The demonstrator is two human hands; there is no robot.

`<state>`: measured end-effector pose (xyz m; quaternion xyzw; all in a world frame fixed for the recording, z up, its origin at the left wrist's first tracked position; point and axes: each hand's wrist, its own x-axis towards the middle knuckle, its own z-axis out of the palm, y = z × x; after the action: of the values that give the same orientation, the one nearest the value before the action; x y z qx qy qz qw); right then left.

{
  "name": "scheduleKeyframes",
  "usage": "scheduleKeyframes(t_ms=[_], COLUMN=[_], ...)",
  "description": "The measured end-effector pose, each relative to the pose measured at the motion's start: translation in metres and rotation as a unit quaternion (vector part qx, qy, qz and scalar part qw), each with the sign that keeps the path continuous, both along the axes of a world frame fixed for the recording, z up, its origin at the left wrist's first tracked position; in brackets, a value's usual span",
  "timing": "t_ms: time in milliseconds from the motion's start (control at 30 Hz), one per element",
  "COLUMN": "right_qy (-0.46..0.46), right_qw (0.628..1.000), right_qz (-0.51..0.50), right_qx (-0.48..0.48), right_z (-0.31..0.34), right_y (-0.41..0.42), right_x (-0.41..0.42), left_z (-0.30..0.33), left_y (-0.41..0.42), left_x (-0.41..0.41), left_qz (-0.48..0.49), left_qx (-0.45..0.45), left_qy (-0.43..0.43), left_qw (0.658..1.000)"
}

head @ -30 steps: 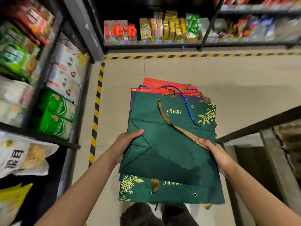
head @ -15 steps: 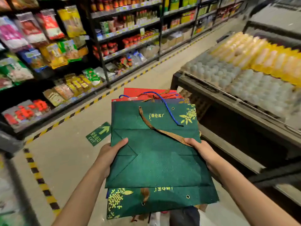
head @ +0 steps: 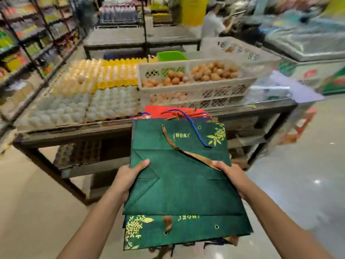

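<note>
Right in front of the egg table [head: 74, 135], the bag stack [head: 183, 184] is gripped flat by both edges, left hand [head: 128, 176] and right hand [head: 231, 174] with thumbs on top, so it looks mid-carry and a free spot is needed next.

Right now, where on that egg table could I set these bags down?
Hardly anywhere for the bags. White egg trays fill the table's left, the crate of brown eggs its middle, blurred plastic its right end. Bare: only the narrow front rim below the trays, and the floor right of the table.
</note>
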<state>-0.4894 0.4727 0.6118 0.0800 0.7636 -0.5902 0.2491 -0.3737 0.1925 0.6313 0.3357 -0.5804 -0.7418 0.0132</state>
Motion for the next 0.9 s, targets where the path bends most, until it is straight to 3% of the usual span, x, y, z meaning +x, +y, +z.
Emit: scheduleKeyframes(t_ms=[367,667,900], right_qy=[0.046,0.044,0.051], right_qw=[0.966,0.922,0.897], right_qz=[-0.252,-0.384,-0.439], right_qx=[0.026,0.004,0.005], right_z=[0.018,0.006,-0.002], right_y=[0.313,0.46,0.576], right_x=[-0.041,-0.094,-0.209], left_z=[-0.008,0.0,-0.01], left_y=[0.292,0.461,0.59], left_x=[-0.194,-0.325,-0.462], left_qz=[-0.26,-0.359,-0.405], left_qx=[0.039,0.016,0.006], left_qy=[0.011,0.003,-0.002], left_qw=[0.965,0.933,0.914])
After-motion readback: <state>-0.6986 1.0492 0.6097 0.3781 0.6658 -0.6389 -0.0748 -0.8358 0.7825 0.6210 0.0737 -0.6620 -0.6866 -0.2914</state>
